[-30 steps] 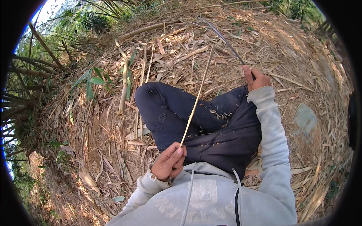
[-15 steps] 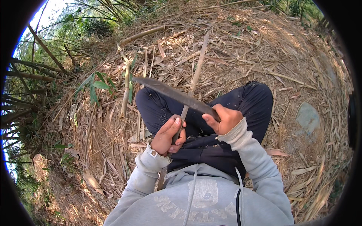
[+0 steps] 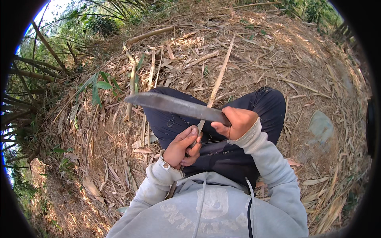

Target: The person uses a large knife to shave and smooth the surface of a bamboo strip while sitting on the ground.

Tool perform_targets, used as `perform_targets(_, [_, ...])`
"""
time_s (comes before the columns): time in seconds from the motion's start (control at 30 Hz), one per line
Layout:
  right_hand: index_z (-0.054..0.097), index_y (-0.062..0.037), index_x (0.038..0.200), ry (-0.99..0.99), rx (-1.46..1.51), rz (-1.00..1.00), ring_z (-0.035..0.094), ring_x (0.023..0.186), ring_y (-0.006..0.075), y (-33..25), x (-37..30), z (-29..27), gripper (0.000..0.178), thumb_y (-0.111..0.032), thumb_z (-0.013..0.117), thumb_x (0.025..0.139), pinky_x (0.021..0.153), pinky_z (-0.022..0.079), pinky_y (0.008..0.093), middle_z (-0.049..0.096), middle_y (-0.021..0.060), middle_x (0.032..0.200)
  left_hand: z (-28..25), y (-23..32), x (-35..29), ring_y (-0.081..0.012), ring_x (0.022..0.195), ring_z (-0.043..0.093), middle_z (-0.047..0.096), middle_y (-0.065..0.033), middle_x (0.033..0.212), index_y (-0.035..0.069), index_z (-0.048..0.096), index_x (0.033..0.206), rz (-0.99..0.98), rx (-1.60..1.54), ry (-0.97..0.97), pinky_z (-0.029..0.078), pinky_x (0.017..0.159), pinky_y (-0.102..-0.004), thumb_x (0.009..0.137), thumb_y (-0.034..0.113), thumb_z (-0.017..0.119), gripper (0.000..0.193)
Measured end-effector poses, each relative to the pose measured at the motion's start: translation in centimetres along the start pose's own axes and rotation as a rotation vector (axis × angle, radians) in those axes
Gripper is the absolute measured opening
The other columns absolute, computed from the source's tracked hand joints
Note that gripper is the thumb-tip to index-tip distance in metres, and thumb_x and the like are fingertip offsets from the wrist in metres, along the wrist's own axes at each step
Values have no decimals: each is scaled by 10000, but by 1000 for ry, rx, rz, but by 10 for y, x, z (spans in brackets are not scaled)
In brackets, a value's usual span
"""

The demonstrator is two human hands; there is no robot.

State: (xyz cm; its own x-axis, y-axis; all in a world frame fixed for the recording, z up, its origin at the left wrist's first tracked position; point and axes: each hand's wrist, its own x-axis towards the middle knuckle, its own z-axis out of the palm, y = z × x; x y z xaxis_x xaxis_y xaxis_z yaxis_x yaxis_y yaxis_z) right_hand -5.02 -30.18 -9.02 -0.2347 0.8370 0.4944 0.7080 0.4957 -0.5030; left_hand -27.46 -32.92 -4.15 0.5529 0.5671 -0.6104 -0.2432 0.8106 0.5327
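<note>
Here's the left hand (image 3: 181, 150), near and left of centre, fingers wrapped around the pale strip (image 3: 219, 79), which slants away between the dark-trousered knees (image 3: 272, 104) to the far side. And the right hand (image 3: 238, 123), clenched on the knife (image 3: 174, 105)! The blade points left, crossing above the strip; contact, I can't tell. Dry leaves (image 3: 254, 55) litter the ground.

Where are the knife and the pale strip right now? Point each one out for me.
Knife (image 3: 178, 106): head view; the point lies on the broad flat of the blade, about midway along.
Pale strip (image 3: 221, 78): head view; the point lies on its upper length, beyond the blade.
</note>
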Motion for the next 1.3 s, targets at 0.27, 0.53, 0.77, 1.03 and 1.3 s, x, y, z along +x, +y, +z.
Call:
perform_targets(0.27, [529,-97,662,8,-53,42,537,400,219,25,-4,0,591,-639,625,876,383,400,337,494,51,482,-3,-3,-4,-41,412,156,264,56,572,139,438,952,-36,-52,-56,120,368,-232,1098,322,344,252])
perform_targets(0.53, [539,-100,691,57,-111,197,550,429,235,46,7,-14,550,-606,664,865,406,412,353,514,51,515,-7,-11,-18,-40,423,149,237,56,576,136,431,948,-47,-55,-86,124,369,-230,1100,348,329,280])
perform_targets(0.77, [557,-79,724,-23,-85,1,576,473,291,21,-2,-11,538,-581,636,901,426,429,375,539,88,545,-9,-15,-15,-35,428,146,225,62,578,134,418,946,-84,-91,-96,129,367,-229,1097,362,335,286])
perform_targets(1.03, [563,-66,734,-39,-59,27,583,499,329,30,-6,-21,559,-589,597,928,444,408,405,510,111,524,-14,-23,-28,-41,419,145,218,64,567,125,409,950,-117,-95,-96,135,378,-237,1094,368,340,291])
perform_targets(1.3, [686,-26,822,190,-66,602,505,483,236,147,0,-38,581,-569,546,975,499,410,358,533,106,552,-29,-34,-71,-37,444,289,359,53,562,98,474,927,-16,292,-111,235,424,-216,1095,314,377,290])
